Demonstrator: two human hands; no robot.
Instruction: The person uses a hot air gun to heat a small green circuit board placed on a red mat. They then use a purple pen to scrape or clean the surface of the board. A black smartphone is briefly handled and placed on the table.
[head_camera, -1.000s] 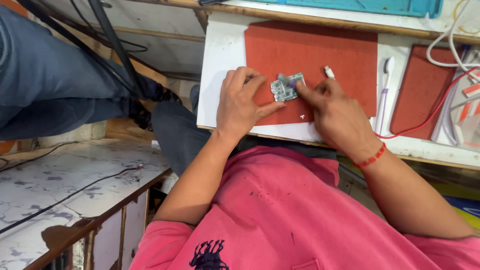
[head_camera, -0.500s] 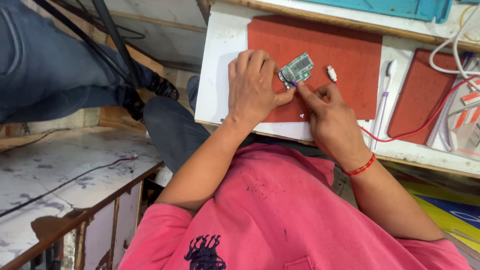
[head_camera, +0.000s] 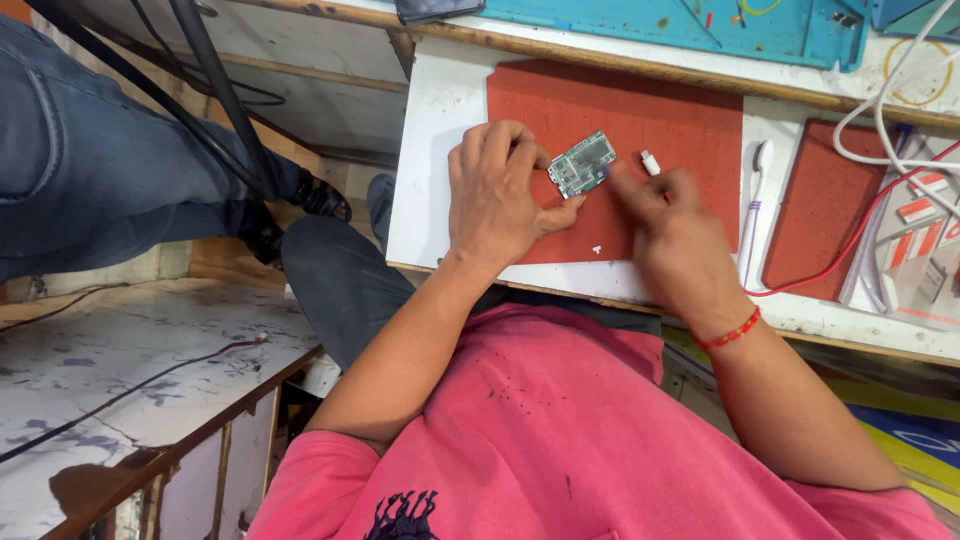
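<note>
Small green circuit board (head_camera: 581, 164) sits on the red mat (head_camera: 640, 110), toward the mat's near-left part, well in from the surface (head_camera: 430, 150) near edge. The board's long axis runs diagonally: the low end points to the near-left, the high end to the far-right corner of the mat.

Left hand (head_camera: 500, 195) lies flat-ish on the mat just left of the board, fingers curled. Fingertips and thumb touch the board's left end and pin it in place. It's a narrow pinch on the edge, not a full wrap.

Right hand (head_camera: 675, 235) is to the right and nearer the surface's near edge. It's motion-blurred. Its fingertips reach up-left toward the board's right end and sit very close to it, but I can't tell whether they touch it or hold any tool. Fingers look bunched rather than spread.

So the board lies between the two hands: left hand on its left end, right hand approaching from the near-right along the board's long axis.

Nearby:
- A small white plug (head_camera: 650, 162) is just right of the board on the mat.
- A tiny white bit (head_camera: 597, 249) lies near the mat's near edge.
- A white-handled tool (head_camera: 755, 200) lies along the mat's right edge.
- A second red pad (head_camera: 815, 210) sits further right.
- A red wire (head_camera: 850, 240) crosses toward the surface's near edge.
</note>
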